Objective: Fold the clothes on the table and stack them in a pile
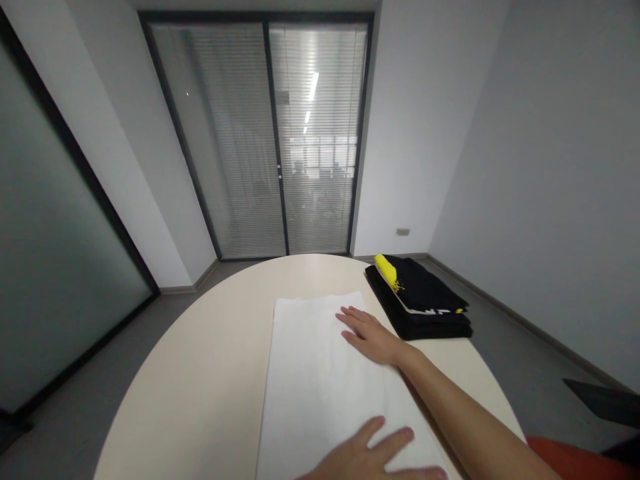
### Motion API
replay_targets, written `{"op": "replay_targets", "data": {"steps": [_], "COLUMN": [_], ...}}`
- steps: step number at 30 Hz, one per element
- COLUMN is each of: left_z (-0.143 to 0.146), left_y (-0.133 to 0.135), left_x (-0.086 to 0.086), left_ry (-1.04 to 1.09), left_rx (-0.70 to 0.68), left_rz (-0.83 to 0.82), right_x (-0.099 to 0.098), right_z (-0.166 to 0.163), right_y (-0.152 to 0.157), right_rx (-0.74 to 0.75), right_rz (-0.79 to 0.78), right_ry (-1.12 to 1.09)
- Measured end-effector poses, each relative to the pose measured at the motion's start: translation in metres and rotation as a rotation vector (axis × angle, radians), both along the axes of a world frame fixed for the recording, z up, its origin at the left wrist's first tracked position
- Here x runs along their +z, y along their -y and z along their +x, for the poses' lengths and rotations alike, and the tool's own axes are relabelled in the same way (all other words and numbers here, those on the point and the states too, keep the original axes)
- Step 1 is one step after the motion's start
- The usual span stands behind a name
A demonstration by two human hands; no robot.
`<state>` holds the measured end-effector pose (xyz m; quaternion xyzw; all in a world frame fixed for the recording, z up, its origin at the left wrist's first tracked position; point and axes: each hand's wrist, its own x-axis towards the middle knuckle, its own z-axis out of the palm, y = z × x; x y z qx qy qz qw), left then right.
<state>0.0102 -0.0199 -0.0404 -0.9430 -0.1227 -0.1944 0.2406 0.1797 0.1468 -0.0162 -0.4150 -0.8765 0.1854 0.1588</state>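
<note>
A long white folded cloth [310, 373] lies flat on the round table, running from the middle down past the bottom edge of the view. My right hand [373, 337] rests palm down on its right side near the far end, fingers stretched out. Closer to me, my left hand [370, 460] lies over the near part of the cloth with spread fingers, partly cut off by the frame. Neither hand grips anything. To the right of my right hand sits a stack of folded black garments [425, 287], the top one with a yellow and white print.
The pale round table [200, 373] has its curved edge in view on both sides. Beyond stand glass doors [320, 133] with blinds. A red-orange object [575, 460] and a dark object [600, 400] show at the lower right.
</note>
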Motion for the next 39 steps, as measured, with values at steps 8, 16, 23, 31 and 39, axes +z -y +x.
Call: {"op": "replay_targets", "data": {"steps": [8,16,23,31,39], "left_z": [0.007,-0.032,-0.074,-0.134,-0.149], "left_y": [0.005,-0.007,-0.045,-0.107,-0.124], "left_x": [-0.002,0.041,0.045,0.015,0.002], "left_ry": [-0.005,0.0,0.127,0.265,0.478], "left_rx": [-0.029,0.164,0.523,1.069,1.087], "left_rz": [-0.216,-0.742,-0.856,-0.779,-0.756], "right_x": [0.001,-0.004,-0.005,-0.007,-0.023], "right_z": [-0.002,0.001,0.0,0.002,0.002], "right_y": [0.003,-0.001,0.0,-0.001,-0.017], "right_rx": [-0.011,-0.007,-0.008,-0.007,-0.315], "right_rz": [0.002,0.009,0.003,0.009,0.12], "right_ry": [0.006,-0.013,-0.036,-0.052,-0.079]}}
